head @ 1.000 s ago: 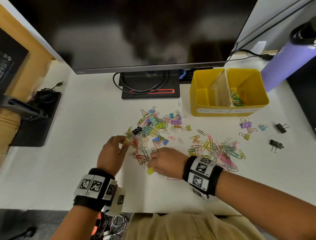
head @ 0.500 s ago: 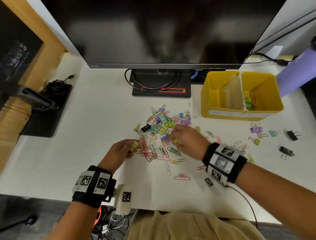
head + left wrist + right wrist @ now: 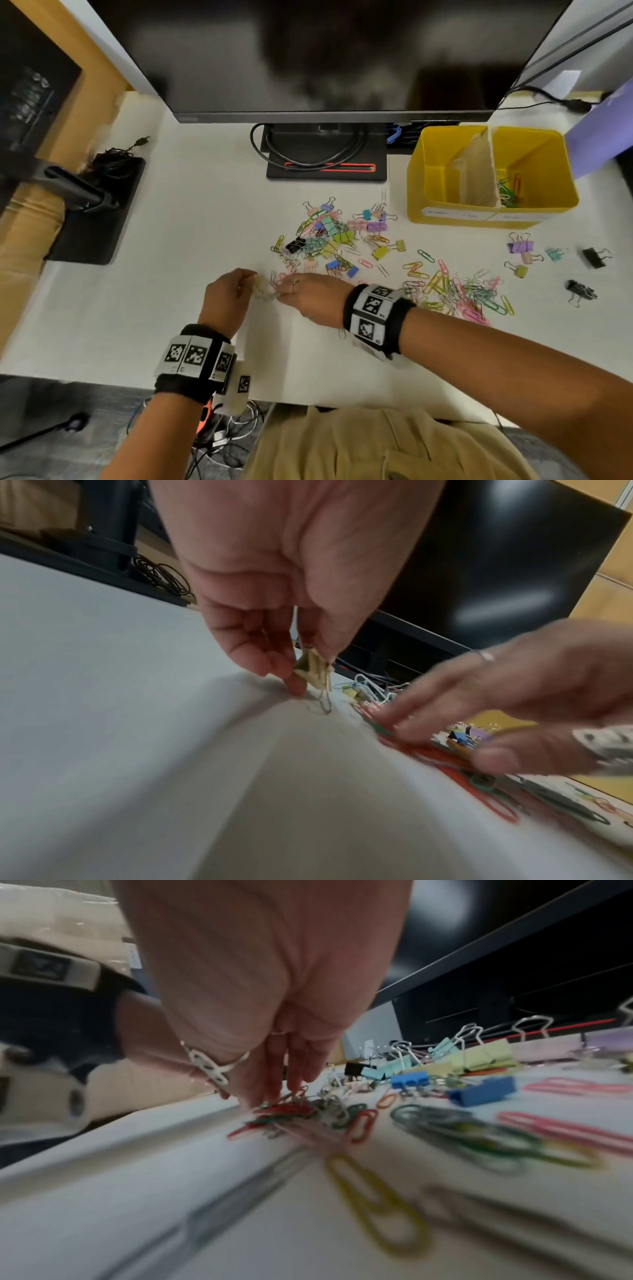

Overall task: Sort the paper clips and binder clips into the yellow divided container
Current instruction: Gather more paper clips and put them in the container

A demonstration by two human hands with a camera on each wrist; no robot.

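Note:
My left hand (image 3: 253, 282) (image 3: 308, 669) pinches a pale yellow binder clip (image 3: 259, 287) (image 3: 313, 673) just above the white table. My right hand (image 3: 279, 291) (image 3: 274, 1093) lies right beside it, straight fingers touching a small heap of paper clips (image 3: 291, 1110); the hand is blurred. Behind them lies a mixed pile of binder and paper clips (image 3: 335, 236). A spread of paper clips (image 3: 459, 294) lies to the right. The yellow divided container (image 3: 445, 219) stands at the back right, with several paper clips (image 3: 510, 192) in its right compartment.
A monitor (image 3: 325, 51) on a black base (image 3: 325, 168) fills the back. A purple bottle (image 3: 603, 137) stands right of the container. Loose binder clips, purple (image 3: 520, 246) and black (image 3: 594, 257), lie at the right. A black stand (image 3: 96, 205) occupies the left.
My right hand has come back from the mixed pile, down and left, to the clips beside my left hand. The left hand still holds the yellow binder clip.

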